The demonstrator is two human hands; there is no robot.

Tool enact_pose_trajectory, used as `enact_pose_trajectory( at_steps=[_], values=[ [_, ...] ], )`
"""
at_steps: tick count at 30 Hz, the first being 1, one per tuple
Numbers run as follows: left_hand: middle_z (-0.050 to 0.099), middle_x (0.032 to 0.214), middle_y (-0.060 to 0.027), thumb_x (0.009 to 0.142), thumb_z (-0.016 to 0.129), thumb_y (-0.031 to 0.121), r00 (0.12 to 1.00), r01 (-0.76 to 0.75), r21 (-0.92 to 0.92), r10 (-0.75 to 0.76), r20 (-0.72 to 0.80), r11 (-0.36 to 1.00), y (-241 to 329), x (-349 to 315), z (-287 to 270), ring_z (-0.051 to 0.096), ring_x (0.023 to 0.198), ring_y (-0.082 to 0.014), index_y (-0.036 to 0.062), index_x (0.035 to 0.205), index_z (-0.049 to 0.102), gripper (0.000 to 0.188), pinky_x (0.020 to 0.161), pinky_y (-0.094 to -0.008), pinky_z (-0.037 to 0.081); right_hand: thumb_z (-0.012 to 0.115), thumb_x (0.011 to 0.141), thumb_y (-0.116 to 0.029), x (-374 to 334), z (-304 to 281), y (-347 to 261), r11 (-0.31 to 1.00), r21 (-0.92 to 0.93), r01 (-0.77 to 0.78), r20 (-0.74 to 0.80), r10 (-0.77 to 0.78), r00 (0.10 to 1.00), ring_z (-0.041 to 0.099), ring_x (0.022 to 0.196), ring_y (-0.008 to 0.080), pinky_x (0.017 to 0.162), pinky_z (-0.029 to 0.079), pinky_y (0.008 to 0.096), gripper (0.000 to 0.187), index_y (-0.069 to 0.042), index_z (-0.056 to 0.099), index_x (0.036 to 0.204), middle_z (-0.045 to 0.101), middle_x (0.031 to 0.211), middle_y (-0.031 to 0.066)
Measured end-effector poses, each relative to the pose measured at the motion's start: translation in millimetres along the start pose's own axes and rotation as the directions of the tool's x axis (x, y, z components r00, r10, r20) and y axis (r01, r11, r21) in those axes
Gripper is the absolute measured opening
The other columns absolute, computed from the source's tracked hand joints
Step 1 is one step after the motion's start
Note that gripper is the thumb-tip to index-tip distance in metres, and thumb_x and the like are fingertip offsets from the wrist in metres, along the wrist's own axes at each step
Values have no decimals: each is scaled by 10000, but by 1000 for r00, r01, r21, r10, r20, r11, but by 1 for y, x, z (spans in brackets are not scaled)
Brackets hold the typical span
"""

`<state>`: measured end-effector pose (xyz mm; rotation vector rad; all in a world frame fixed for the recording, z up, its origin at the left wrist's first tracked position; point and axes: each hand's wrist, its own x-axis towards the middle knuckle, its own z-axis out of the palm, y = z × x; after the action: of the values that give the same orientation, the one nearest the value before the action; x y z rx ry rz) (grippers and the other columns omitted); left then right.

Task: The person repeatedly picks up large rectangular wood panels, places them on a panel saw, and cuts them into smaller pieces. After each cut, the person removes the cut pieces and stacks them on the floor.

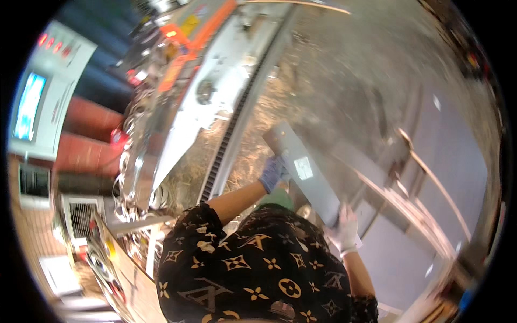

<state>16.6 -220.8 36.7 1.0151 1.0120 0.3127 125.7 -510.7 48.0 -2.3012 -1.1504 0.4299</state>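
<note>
A long, flat grey panel [319, 192] slants across in front of my body, its far end up and to the left. A white label [303, 168] is stuck on its upper face. My left hand [272, 173], in a bluish glove, grips the panel's left edge near the far end. At the near right end, my right hand [346, 229] in a white glove is closed round the panel's edge. Both hands are slightly blurred, and the fingers under the panel are hidden.
Left of me runs a machine with an orange frame [171, 70] and a dark toothed rail [229, 134]. A control cabinet with a lit screen [30, 106] stands farther left. On the right lie large grey sheets [452, 161] and pale strips [401, 207]. Debris litters the floor [280, 102].
</note>
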Motion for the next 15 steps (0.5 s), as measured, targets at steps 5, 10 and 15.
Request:
enact_pose_trajectory(
  at_steps=[5,10,15],
  values=[
    [626,738,-16,850,594,431,945,-160,-379,31,-325,911,79,65,-126,587,570,-128,112,921,600,327,467,-262,482,777,556,-293,117,8,-13,912,-177,371,-27,-381,924,475,1058,370,872,405,477,752,-154,469,1227,454,1224,190],
    [639,784,-15,848,622,289,856,-362,-337,167,-489,869,129,163,-242,593,639,-127,87,964,592,235,522,-251,472,759,608,-373,280,16,-132,803,-262,535,143,-516,844,478,1069,356,887,404,464,653,-221,520,1197,464,1230,175],
    [606,920,-29,823,641,255,799,-487,-348,248,-548,801,176,225,-263,554,752,-118,62,1054,569,309,602,-273,465,748,613,-439,402,56,-202,760,-295,579,278,-511,813,480,1076,344,896,401,456,662,-276,519,1212,471,1230,158]
  ],
)
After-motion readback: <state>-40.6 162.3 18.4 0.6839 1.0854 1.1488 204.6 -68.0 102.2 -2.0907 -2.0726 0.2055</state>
